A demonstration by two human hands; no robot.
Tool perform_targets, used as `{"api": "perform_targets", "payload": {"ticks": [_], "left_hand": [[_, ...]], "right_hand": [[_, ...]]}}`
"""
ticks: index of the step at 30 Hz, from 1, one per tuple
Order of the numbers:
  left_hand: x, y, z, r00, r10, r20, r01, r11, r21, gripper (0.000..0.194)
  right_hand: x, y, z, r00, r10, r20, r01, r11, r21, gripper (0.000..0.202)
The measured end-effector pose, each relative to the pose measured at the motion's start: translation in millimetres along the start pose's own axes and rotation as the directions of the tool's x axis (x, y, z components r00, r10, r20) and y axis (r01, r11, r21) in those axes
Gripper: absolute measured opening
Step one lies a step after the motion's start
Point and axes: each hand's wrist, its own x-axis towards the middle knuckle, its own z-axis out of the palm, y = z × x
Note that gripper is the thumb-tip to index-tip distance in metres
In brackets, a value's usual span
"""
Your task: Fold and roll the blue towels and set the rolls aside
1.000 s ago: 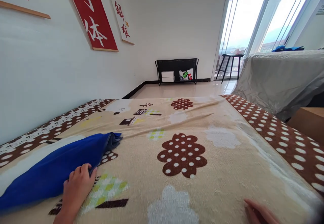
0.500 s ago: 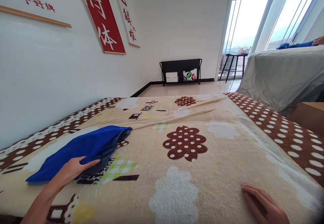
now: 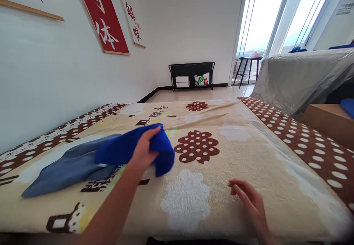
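A blue cloth (image 3: pixel 118 151) with a grey-blue underside (image 3: pixel 66 167) lies on the left part of a patterned beige blanket (image 3: pixel 218 171). My left hand (image 3: pixel 145 149) grips its bright blue right part and holds that part raised and folded over, while the grey-blue part rests flat. My right hand (image 3: pixel 247 195) is over the blanket at the lower right, apart from the cloth, with its fingers curled together; nothing shows in it.
A white wall with hanging scrolls (image 3: pixel 103 20) stands on the left. Beyond the blanket is a black rack (image 3: pixel 191 73). At the right are a stool (image 3: pixel 249 62), a covered piece of furniture (image 3: pixel 293 75) and a cardboard box (image 3: pixel 326 121).
My left hand has taken hold of the cloth and pulled it up and to the right, exposing its grey-blue side. My right hand has moved left and away from me. The view has shifted slightly.
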Motion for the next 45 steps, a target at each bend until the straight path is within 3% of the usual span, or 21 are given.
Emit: {"api": "perform_targets", "payload": {"ticks": [1, 3, 4, 5, 7, 9, 11, 14, 17, 21, 27, 31, 33, 36, 39, 42, 45], "left_hand": [[-17, -25, 13.0, 0.984, -0.158, 0.080, 0.155, 0.987, 0.044, 0.027], [-51, -73, 28.5, 0.886, -0.386, 0.258, 0.350, 0.920, 0.175, 0.035], [-65, -95, 31.5, 0.815, -0.456, 0.357, 0.394, 0.888, 0.236, 0.038], [-77, -114, 31.9, 0.775, -0.489, 0.400, 0.419, 0.872, 0.255, 0.042], [-93, -140, 27.8, 0.750, -0.502, 0.430, 0.425, 0.864, 0.268, 0.049], [-102, -150, 21.3, 0.743, -0.483, 0.463, 0.373, 0.874, 0.312, 0.052], [-107, -148, 16.0, 0.716, -0.437, 0.544, 0.242, 0.887, 0.393, 0.051], [-113, -136, 11.2, 0.638, -0.359, 0.682, -0.029, 0.873, 0.487, 0.043], [-114, -131, 7.1, 0.569, -0.381, 0.728, -0.135, 0.830, 0.541, 0.041], [-108, -138, 4.4, 0.584, -0.372, 0.722, -0.109, 0.845, 0.523, 0.039], [-105, -141, 13.5, 0.583, -0.321, 0.747, -0.102, 0.882, 0.459, 0.037], [-107, -139, 11.6, 0.605, -0.308, 0.734, -0.093, 0.888, 0.450, 0.037], [-107, -137, 7.1, 0.613, -0.315, 0.725, -0.029, 0.908, 0.419, 0.036], [-107, -129, 0.9, 0.633, -0.313, 0.708, 0.083, 0.937, 0.340, 0.034], [-108, -115, -0.5, 0.704, -0.243, 0.667, 0.160, 0.970, 0.184, 0.031], [-112, -104, 1.4, 0.770, -0.160, 0.618, 0.142, 0.987, 0.079, 0.030], [-120, -99, 3.3, 0.755, -0.146, 0.639, 0.014, 0.978, 0.207, 0.029]], "right_hand": [[-1, -5, 13, 0.997, 0.015, 0.069, -0.022, 0.996, 0.090, 0.034], [-1, -14, 32, 0.985, 0.019, 0.171, -0.056, 0.976, 0.211, 0.041], [-1, -18, 38, 0.978, 0.010, 0.208, -0.062, 0.967, 0.247, 0.045], [0, -21, 42, 0.968, -0.001, 0.249, -0.068, 0.961, 0.267, 0.048], [-1, -26, 46, 0.937, -0.022, 0.348, -0.079, 0.959, 0.273, 0.051], [-3, -29, 48, 0.906, -0.020, 0.423, -0.095, 0.964, 0.250, 0.055], [-5, -29, 51, 0.914, 0.021, 0.406, -0.122, 0.966, 0.226, 0.060], [-8, -25, 53, 0.948, 0.114, 0.297, -0.182, 0.959, 0.215, 0.058], [-10, -21, 50, 0.937, 0.127, 0.324, -0.209, 0.950, 0.234, 0.051], [-11, -18, 42, 0.900, 0.083, 0.428, -0.227, 0.927, 0.298, 0.043], [-10, -22, 40, 0.884, 0.095, 0.458, -0.242, 0.931, 0.275, 0.036], [-12, -16, 33, 0.855, 0.065, 0.515, -0.261, 0.911, 0.319, 0.030], [-13, -11, 26, 0.864, 0.085, 0.497, -0.319, 0.855, 0.409, 0.025], [-11, -8, 16, 0.896, 0.141, 0.422, -0.392, 0.698, 0.599, 0.021], [-7, -17, 11, 0.895, 0.123, 0.430, -0.417, 0.574, 0.704, 0.020], [-5, -29, 13, 0.906, 0.072, 0.417, -0.362, 0.639, 0.678, 0.020], [-9, -40, 16, 0.954, -0.074, 0.292, -0.093, 0.849, 0.520, 0.013]]}}
